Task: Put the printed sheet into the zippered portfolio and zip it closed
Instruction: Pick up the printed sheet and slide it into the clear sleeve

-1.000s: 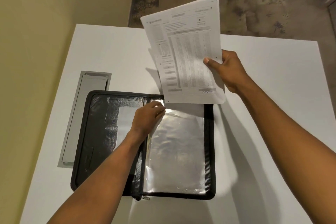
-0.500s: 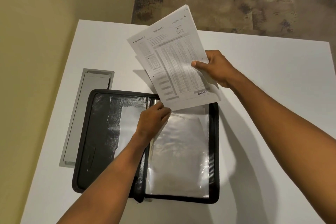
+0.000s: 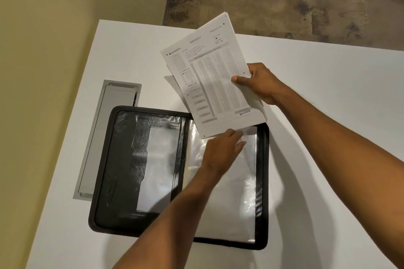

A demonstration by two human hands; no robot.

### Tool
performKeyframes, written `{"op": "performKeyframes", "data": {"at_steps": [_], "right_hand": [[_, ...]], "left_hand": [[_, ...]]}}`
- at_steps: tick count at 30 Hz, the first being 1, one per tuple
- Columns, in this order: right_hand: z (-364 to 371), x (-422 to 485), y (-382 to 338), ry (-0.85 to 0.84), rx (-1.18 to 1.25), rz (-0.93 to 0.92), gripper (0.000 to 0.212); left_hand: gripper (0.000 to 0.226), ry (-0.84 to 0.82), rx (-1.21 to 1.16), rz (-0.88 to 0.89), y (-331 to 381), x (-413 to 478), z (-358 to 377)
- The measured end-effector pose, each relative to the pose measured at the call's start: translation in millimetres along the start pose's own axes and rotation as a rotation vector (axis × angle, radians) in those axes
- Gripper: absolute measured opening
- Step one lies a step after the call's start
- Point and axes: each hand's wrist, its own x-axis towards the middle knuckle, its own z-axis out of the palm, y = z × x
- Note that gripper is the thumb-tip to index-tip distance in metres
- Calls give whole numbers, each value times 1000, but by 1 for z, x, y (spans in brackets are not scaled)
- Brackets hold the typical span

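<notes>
A black zippered portfolio [image 3: 122, 159] lies open flat on the white table [image 3: 328, 116]. Its left half is dark leather with a pocket and a white insert; its right half holds clear plastic sleeves [image 3: 236, 203]. My right hand [image 3: 260, 83] pinches the right edge of the printed sheet [image 3: 209, 76], which is held tilted above the portfolio's top right part. The sheet's lower edge reaches the top of the sleeves. My left hand [image 3: 223, 150] rests on the top of the plastic sleeve, its fingers at the sleeve's upper edge just below the sheet.
A grey metal cable hatch [image 3: 109, 129] is set into the table to the left of the portfolio. A yellow wall runs along the table's left side. Beyond the far table edge is mottled brown floor [image 3: 284, 2].
The printed sheet has come down and tilted more to the left, its lower edge now at the sleeves' top. My left hand has shifted right along the sleeve's top.
</notes>
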Motion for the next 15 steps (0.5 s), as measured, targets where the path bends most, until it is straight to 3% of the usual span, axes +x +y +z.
{"op": "performKeyframes", "data": {"at_steps": [4, 8, 12, 15], "right_hand": [[1, 6, -5, 2, -28, 1, 29], [2, 11, -6, -12, -23, 19, 25], [6, 18, -2, -12, 0, 52, 30], [7, 25, 4, -20, 26, 77, 30]], "left_hand": [[22, 30, -10, -81, 24, 11, 9], [5, -32, 47, -211, 36, 22, 17], [31, -122, 138, -272, 42, 33, 22], [28, -166, 158, -259, 50, 38, 20]]}}
